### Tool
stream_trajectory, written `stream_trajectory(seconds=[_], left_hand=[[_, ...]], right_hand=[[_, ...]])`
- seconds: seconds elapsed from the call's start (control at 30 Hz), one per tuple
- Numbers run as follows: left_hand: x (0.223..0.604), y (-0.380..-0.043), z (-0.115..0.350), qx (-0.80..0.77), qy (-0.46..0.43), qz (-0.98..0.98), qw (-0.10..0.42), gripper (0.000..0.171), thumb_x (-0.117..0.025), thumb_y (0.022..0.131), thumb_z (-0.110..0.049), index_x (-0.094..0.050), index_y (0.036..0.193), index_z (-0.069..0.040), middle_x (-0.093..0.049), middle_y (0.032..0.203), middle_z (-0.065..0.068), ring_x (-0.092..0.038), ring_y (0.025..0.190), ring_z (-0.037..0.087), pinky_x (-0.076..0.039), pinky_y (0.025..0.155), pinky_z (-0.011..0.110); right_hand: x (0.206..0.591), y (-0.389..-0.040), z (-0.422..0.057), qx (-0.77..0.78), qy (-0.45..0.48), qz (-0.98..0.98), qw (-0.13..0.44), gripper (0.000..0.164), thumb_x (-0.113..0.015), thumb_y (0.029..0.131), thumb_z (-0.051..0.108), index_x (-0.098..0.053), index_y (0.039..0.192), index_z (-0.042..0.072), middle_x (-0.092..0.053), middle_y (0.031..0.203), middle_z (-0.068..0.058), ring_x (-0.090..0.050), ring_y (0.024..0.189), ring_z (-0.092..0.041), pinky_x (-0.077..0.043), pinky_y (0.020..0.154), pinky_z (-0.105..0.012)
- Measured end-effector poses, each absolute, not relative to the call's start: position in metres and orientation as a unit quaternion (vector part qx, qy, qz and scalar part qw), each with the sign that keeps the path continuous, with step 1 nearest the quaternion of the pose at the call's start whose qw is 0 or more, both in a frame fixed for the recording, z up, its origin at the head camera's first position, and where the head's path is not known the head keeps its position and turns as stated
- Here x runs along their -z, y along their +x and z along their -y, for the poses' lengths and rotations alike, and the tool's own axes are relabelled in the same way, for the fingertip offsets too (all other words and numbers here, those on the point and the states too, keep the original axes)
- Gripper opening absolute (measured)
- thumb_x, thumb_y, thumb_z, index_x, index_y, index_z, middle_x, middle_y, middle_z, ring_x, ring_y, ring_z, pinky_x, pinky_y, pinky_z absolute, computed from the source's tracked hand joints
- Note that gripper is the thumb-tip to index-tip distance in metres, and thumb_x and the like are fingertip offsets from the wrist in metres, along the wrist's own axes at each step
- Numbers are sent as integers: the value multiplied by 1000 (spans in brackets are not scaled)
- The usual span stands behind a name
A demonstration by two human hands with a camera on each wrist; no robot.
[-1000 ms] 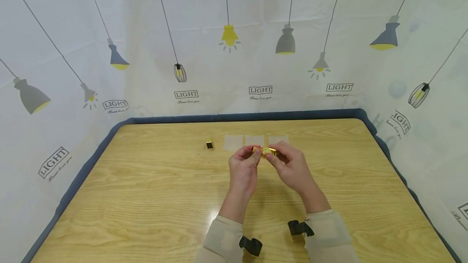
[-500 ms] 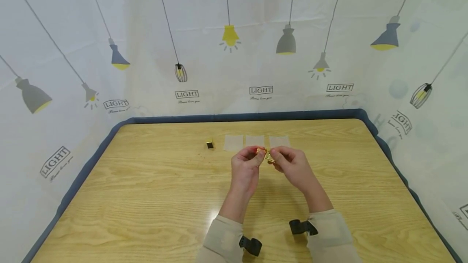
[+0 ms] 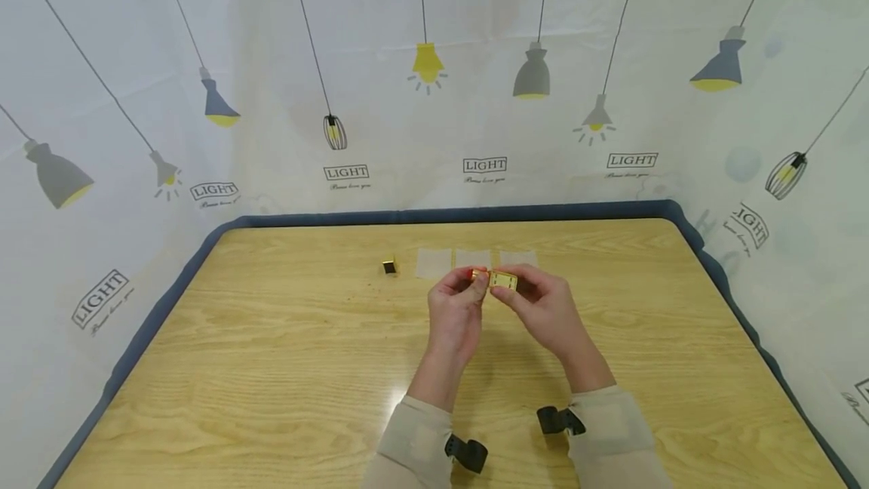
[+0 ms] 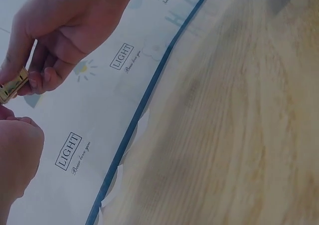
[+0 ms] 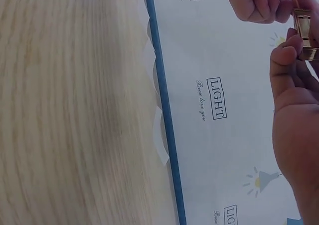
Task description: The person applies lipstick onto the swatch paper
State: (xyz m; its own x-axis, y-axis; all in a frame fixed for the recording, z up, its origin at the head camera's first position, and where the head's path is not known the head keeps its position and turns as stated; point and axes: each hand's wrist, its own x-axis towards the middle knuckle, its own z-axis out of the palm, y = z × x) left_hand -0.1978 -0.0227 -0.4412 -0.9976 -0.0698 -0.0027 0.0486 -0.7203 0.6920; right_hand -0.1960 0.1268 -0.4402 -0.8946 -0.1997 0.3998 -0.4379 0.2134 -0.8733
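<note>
Above the table, both hands hold small shiny gold pieces close together. My left hand (image 3: 456, 315) pinches a gold piece with reddish glints (image 3: 479, 275), mostly covered by the thumb and fingers. With thumb and fingertips, my right hand (image 3: 545, 309) pinches a flat rectangular gold piece (image 3: 504, 281) with dark marks on its face. The two pieces meet end to end; I cannot tell whether they are joined. In the left wrist view the marked gold piece (image 4: 15, 86) shows between the fingertips. Boxy gold parts (image 5: 303, 28) appear in the right wrist view.
A small gold-and-black block (image 3: 389, 266) stands on the wooden table (image 3: 271, 353), left of the hands. Three pale square sheets (image 3: 434, 263) lie in a row behind the hands. Dark blue edging (image 3: 448, 216) runs along the table's back, below the lamp-patterned cloth (image 3: 380, 81).
The right hand's gold piece tilted down at half a second ago and is now level again, its marked face turned up toward the head camera. The left hand has barely moved.
</note>
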Motion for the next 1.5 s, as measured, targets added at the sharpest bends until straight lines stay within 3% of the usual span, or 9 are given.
stream_trajectory(seconds=[0.13,0.5,0.83,1.13,1.27,1.37,1.5], left_hand=[[441,-197,21,927,12,374,28,40,-60,98,16,-75,78,-15,-73,84,-4,-67,83,7,-58,81,17],[441,-193,19,926,4,376,19,40,-61,97,17,-75,79,-15,-74,83,-4,-67,82,7,-58,81,17],[448,-194,17,923,16,385,6,36,-61,98,15,-75,82,-14,-73,85,-3,-67,83,8,-58,82,17],[445,-202,13,922,1,386,6,23,-72,95,9,-76,86,-12,-73,89,-2,-66,87,9,-58,83,19],[442,-209,13,909,-13,416,-11,24,-72,94,13,-77,100,-9,-69,94,-2,-63,88,9,-57,80,17],[439,-216,17,884,-24,466,-29,35,-70,94,14,-74,121,-8,-63,98,-4,-59,89,9,-54,76,17],[437,-229,30,813,-39,579,-39,48,-76,94,5,-66,139,-5,-59,100,-4,-57,89,10,-52,74,18]], right_hand=[[439,-195,-128,-589,187,780,92,21,-73,100,7,-76,121,1,-64,84,-11,-54,67,-7,-49,60,-21],[440,-190,-134,-627,180,755,63,23,-71,103,10,-74,124,1,-60,78,0,-55,66,-12,-48,60,-24],[440,-192,-139,-621,152,769,23,23,-70,104,18,-75,121,3,-60,79,-4,-57,69,-16,-47,63,-25],[429,-203,-147,-660,95,739,-96,36,-70,104,36,-70,126,7,-67,87,0,-63,80,-16,-56,80,-28],[417,-214,-154,-715,69,680,-145,24,-69,106,26,-68,118,6,-68,91,2,-64,83,-13,-58,82,-26],[408,-223,-161,-748,43,642,-163,10,-67,106,20,-65,106,9,-68,91,2,-64,83,-11,-60,82,-24],[397,-237,-171,-740,25,657,-141,22,-69,106,21,-58,88,14,-66,87,4,-63,84,-11,-60,82,-23]])
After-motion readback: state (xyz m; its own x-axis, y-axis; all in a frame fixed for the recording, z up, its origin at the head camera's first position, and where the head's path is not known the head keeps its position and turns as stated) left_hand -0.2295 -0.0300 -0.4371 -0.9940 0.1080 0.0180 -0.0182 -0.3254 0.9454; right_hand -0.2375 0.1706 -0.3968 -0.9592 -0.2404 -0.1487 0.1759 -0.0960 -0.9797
